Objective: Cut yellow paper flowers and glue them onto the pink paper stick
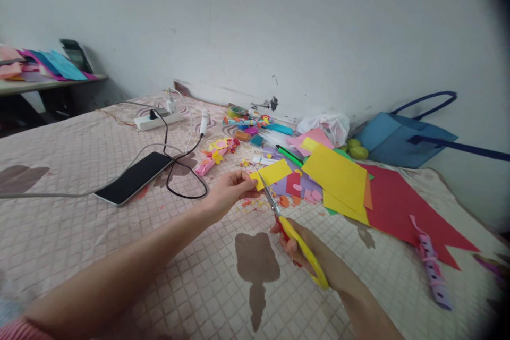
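Note:
Between its thumb and fingers, my left hand (235, 189) pinches the near left end of a yellow paper strip (278, 171). My right hand (303, 244) is wrapped round the handles of a pair of scissors (305, 249), yellow and red with metal blades. The blades point up and away from me and meet the strip close to my left fingertips. Under and behind the strip lie purple paper (281, 185), a red paper piece (294, 184) and many small paper scraps (255, 203). Part of my right fingers is hidden behind the scissor handle.
Yellow sheets (338, 175) overlap large red paper (402, 207) on the right, with a blue bag (402, 138) behind. A flower-trimmed pink paper roll (217, 155) lies beyond my left hand. Left are a tablet (135, 178), cables and a power strip (157, 121). A decorated purple strip (432, 268) lies at right.

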Available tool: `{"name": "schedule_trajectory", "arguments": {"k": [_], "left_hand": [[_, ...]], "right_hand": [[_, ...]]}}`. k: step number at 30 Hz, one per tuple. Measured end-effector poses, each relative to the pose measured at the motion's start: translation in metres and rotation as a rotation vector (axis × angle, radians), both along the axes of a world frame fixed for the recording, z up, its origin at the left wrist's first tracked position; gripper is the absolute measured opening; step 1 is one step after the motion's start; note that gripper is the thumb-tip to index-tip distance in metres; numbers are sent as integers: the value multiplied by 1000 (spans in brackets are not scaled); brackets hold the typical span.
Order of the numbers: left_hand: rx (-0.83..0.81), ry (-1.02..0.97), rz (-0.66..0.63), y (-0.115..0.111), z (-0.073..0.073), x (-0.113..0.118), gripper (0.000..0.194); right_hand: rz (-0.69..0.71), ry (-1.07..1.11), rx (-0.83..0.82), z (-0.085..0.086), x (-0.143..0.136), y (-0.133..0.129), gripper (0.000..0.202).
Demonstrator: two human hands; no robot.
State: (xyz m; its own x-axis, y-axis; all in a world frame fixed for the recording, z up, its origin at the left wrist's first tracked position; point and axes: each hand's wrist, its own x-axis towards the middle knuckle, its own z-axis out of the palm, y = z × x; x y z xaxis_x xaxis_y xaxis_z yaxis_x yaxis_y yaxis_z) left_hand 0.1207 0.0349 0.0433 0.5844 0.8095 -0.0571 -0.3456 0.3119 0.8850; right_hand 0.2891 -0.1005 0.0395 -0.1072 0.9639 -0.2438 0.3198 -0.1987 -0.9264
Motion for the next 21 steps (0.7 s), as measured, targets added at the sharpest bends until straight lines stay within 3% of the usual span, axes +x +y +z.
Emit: {"name": "schedule_trajectory", "arguments": {"k": [9,21], "left_hand": [[-6,-6,7,1,-1,0,25],[-7,-12,-11,2,0,0,25]], "right_hand": [[22,42,-11,0,2,-1,57],[-59,124,-115,9,-5,3,46]]}}
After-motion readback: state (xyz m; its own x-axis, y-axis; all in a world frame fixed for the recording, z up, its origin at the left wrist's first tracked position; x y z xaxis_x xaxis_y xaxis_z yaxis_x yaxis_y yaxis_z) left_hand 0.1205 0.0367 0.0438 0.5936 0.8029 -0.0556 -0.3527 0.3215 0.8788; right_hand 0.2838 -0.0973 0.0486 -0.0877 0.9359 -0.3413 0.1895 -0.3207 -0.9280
